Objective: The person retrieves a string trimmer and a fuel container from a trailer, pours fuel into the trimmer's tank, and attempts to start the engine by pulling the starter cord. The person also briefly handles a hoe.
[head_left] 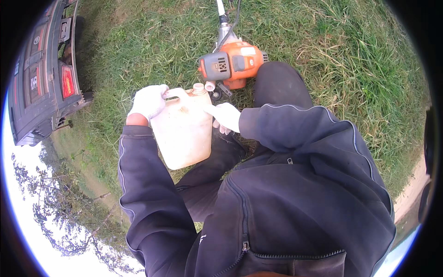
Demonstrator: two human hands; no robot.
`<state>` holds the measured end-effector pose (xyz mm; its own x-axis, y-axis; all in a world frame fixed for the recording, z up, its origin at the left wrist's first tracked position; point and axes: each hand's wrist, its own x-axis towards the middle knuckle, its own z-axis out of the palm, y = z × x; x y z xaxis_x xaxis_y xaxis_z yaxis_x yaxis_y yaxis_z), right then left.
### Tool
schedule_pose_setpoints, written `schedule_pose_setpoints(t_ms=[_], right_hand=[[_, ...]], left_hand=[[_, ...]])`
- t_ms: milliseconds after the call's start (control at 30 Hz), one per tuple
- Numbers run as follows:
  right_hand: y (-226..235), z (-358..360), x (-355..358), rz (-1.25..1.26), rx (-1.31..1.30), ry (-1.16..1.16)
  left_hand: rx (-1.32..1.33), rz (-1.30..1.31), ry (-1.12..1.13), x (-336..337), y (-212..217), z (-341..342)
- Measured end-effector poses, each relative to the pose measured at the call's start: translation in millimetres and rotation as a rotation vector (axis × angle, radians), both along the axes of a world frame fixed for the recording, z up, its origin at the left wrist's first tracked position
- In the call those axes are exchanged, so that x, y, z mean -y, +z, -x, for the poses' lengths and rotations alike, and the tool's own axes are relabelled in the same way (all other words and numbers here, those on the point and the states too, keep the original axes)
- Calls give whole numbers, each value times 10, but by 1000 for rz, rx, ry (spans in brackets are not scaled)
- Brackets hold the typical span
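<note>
A whitish translucent plastic jug with a built-in handle is held tilted in front of me. My left hand, in a white glove, is closed around the handle at its top left. My right hand, also gloved, presses on the jug's upper right side, its fingers partly curled. The jug's open neck points toward an orange and grey engine, which lies on the grass just beyond. Between the neck and the engine sits a small white round fitting; whether they touch, I cannot tell.
A pale shaft with a black cable runs away from the engine. My bent right knee is close beside it. At the far left stands a dark truck with a red tail light. Grass surrounds the engine.
</note>
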<state>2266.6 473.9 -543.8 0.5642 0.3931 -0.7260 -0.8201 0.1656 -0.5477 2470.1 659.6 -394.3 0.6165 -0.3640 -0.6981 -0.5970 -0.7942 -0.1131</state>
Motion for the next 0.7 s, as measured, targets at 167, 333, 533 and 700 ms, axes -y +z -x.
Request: schedule_pose_setpoints(t_ms=[167, 333, 533, 700], right_hand=[[-90, 13, 34, -56, -38, -27], [-77, 27, 232, -151, -61, 148], [193, -213, 573, -158, 18, 241], [621, -579, 716, -30, 242, 284]], left_hand=[[376, 388, 89, -737, 220, 588], [426, 336, 333, -1158, 246, 1223], [447, 423, 375, -1371, -29, 1441], [597, 665, 213, -1785, -464, 1456]])
